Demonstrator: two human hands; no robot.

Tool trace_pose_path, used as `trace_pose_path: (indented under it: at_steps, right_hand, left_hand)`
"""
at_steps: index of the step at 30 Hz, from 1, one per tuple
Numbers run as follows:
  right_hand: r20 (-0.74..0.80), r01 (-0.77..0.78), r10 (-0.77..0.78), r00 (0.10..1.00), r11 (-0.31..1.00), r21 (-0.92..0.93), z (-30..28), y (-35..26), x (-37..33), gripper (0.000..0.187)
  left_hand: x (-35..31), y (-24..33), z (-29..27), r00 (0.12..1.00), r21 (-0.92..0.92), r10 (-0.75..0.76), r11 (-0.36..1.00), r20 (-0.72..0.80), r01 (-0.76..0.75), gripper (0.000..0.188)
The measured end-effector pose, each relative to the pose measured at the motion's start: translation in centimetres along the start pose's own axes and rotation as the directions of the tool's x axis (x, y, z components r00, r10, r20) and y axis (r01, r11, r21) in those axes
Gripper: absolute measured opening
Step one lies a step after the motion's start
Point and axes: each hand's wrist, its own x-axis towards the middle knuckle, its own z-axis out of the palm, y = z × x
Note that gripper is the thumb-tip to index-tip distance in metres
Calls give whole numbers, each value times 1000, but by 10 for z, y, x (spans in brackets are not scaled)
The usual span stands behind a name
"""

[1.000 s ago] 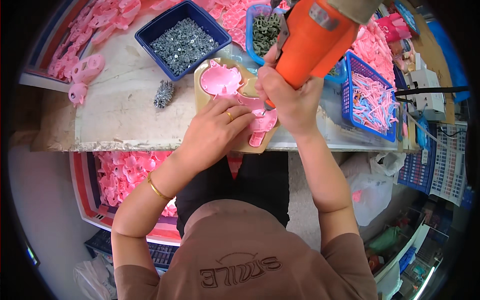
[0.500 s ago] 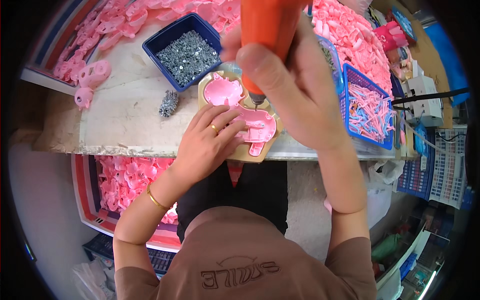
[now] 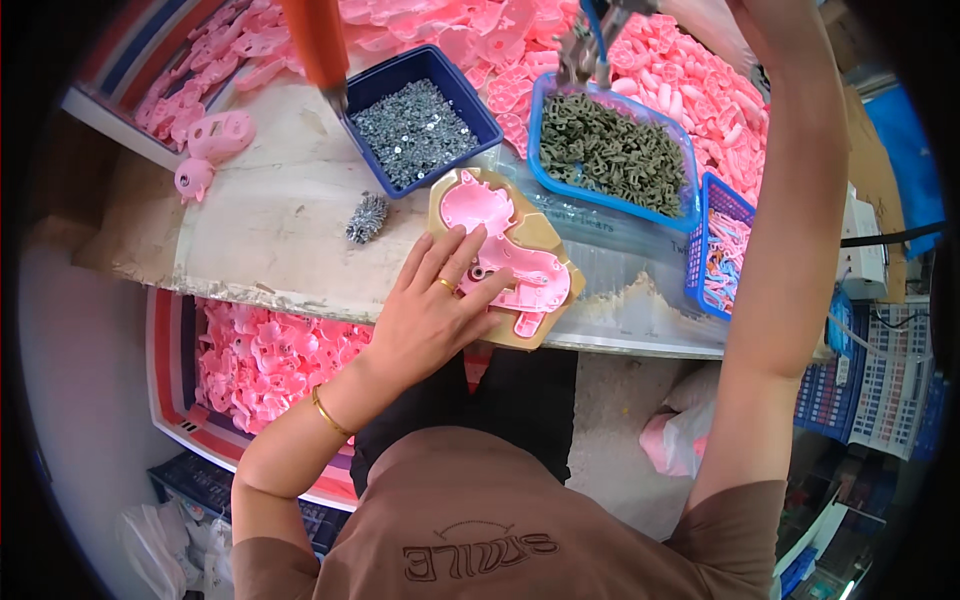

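My left hand [image 3: 437,290] rests with spread fingers on a pink plastic shell half [image 3: 545,280], which lies in a tan holding block [image 3: 537,228] at the table's front edge. A small round metal part [image 3: 478,273] shows in the shell beside my fingers. My right hand [image 3: 775,30] is raised at the top right; its fingers are cut off by the picture's edge, so any grip is hidden. The orange power screwdriver [image 3: 316,40] hangs at the upper left, apart from both hands. A grey metal tool with a blue hose [image 3: 590,45] hangs at the top middle.
A dark blue bin of screws [image 3: 488,125] stands behind the block, with a screw-covered clump [image 3: 367,218] nearby. To its right are a blue tray of dark green-grey parts [image 3: 685,180] and a basket of pink and blue pieces [image 3: 697,262]. Pink shells [image 3: 280,365] fill a box below.
My right hand has let go of the orange screwdriver and moved up and right. The screwdriver has swung to the left, off the shell. My left hand stays on the shell.
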Motion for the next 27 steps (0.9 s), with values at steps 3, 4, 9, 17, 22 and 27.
trace_pose_path:
  at_steps: [3,4,9,17,22,27]
  right_hand:
    - [171,11,33,985,968,-252,1,-4,-2,51]
    - [168,-7,47,985,973,-232,7,-8,-9,54]
    - [-10,-98,98,995,991,-86,59,-34,-60,54]
    - [-188,-166,214,959,956,242,90,-33,-97,61]
    - [-160,-118,167,973,953,280,91,-23,-108,56]
    - [-245,-322,373,895,920,223,117,-45,-124,56]
  left_hand:
    - [-1,0,-2,1000,10,-5,1000,-3,5,45]
    - [-2,-1,-3,1000,10,-16,1000,-2,16,45]
    - [-1,-1,0,1000,33,11,999,5,-11,44]
    - [-3,-1,0,1000,64,2,998,20,-3,47]
    - [-3,-1,0,1000,54,14,998,7,-14,48]
    - [-8,-4,2,999,53,-20,998,29,18,48]
